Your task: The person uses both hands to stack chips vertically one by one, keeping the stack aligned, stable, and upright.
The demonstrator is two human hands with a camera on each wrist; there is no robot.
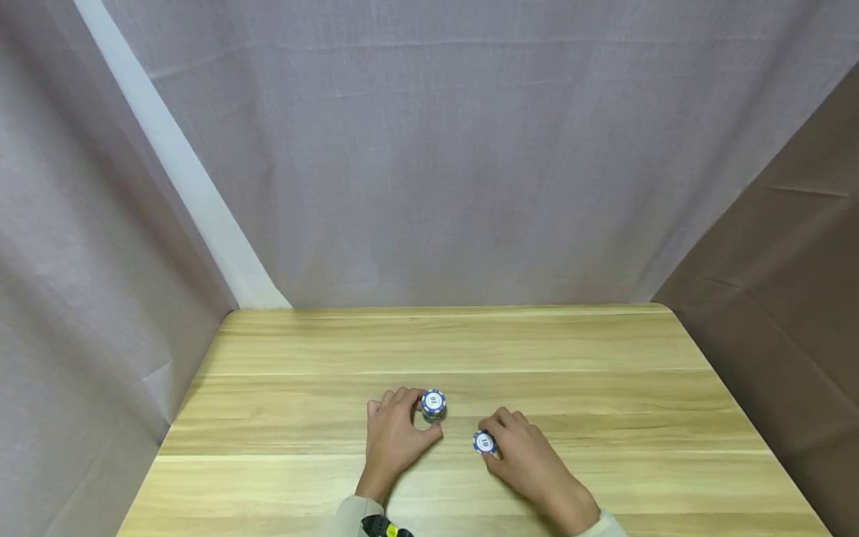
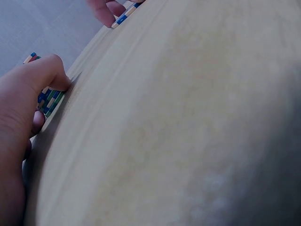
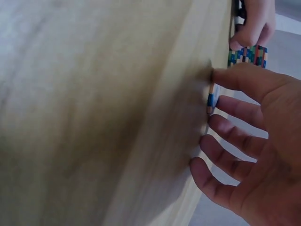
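Note:
A stack of poker chips (image 1: 433, 404) stands on the wooden table, a blue and white chip marked 10 on top. Edges of blue, green, red and cream show in the stack (image 3: 248, 56) in the right wrist view. My left hand (image 1: 394, 440) holds the stack's sides, thumb at the near side and index finger at the far side. To the right, a single blue and white poker chip (image 1: 485, 442), also marked 10, lies at the tabletop. My right hand (image 1: 530, 460) pinches this chip (image 3: 211, 98) by its edges between thumb and fingers.
The light wooden table (image 1: 288, 410) extends around both hands. A grey curtain (image 1: 443, 164) hangs behind its far edge, with a brown cloth (image 1: 772, 298) along the right. A black and yellow band (image 1: 384, 526) sits at the left wrist.

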